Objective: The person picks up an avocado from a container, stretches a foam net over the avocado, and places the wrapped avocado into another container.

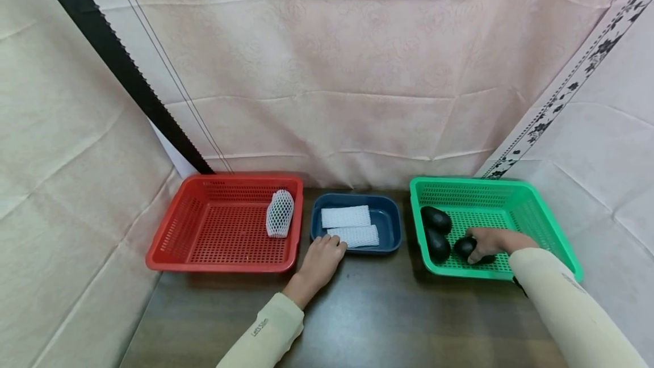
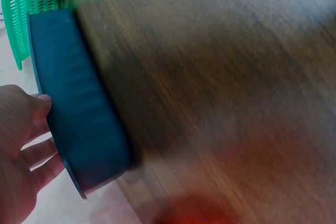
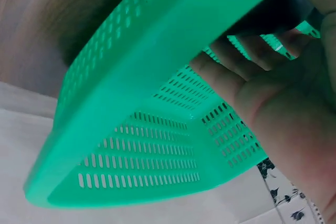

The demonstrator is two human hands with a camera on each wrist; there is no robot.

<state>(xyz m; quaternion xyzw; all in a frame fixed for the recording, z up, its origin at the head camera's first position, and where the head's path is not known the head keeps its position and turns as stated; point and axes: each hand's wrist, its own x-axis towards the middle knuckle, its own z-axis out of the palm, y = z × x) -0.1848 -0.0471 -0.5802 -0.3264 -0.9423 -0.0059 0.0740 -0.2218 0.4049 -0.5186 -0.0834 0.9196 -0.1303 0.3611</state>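
My right hand [image 1: 493, 243] reaches into the green basket [image 1: 554, 231] and grips a dark avocado [image 1: 464, 247], its fingers partly covering the fruit. Two more black avocados, one behind [image 1: 436, 220] and one in front [image 1: 437, 245], lie along that basket's left side. At the front left of the blue tray [image 1: 390, 223], my left hand [image 1: 322, 260] rests with its fingers over the rim. In the left wrist view the thumb [image 2: 43, 106] touches the rim. Two flat white foam nets lie in the tray, the nearer one [image 1: 357, 236] right by the left fingertips.
A red basket [image 1: 225, 266] stands at the left, with a white net-covered piece [image 1: 280, 213] against its right side. All three containers stand on a dark wooden table [image 1: 357, 311]. Pale cloth [image 1: 332, 72] hangs behind and at both sides.
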